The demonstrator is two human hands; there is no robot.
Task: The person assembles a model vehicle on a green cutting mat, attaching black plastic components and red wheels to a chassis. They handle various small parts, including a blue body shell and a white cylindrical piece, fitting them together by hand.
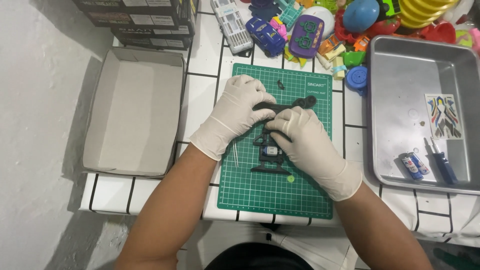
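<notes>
Both my hands wear white gloves and meet over a green cutting mat. My left hand grips the upper left part of a black toy car chassis that lies on the mat. On the chassis's middle my right hand presses down from the right, fingers closed. A black wheel sticks out at the top, just beyond my fingers. A small motor with a blue band shows in the chassis. A thin metal rod lies on the mat beside my left wrist.
An empty cardboard box lid lies to the left. At the right stands a metal tray holding a sticker sheet, two small batteries and a blue screwdriver. Colourful toy parts are piled behind the mat.
</notes>
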